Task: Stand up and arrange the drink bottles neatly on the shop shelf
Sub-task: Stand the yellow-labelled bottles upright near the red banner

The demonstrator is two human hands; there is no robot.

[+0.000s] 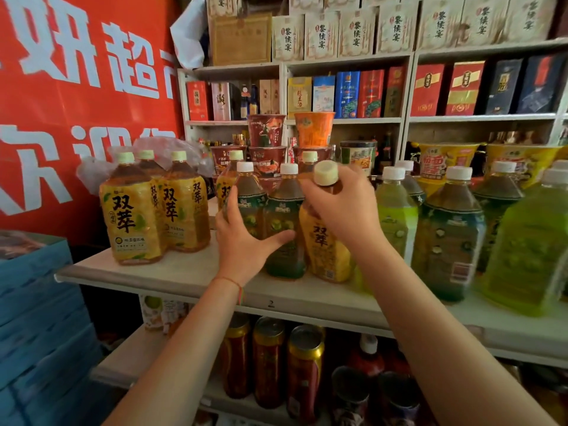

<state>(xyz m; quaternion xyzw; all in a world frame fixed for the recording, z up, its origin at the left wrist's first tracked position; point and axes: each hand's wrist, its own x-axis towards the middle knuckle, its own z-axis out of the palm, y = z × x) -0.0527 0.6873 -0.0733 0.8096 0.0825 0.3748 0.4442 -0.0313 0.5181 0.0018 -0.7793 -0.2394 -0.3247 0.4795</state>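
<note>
Tilting leftward on the pale shop shelf, the yellow-labelled plastic tea bottle sits between green-labelled bottles. I see my right hand with fingers clamped round its neck under the cream cap; my left hand spreads open-fingered against the green-labelled bottles.

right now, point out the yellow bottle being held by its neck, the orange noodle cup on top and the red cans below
yellow bottle [325,244], head view, on its label
orange noodle cup [314,129], head view, on its side wall
red cans [305,376], head view, on the front can's body
</note>
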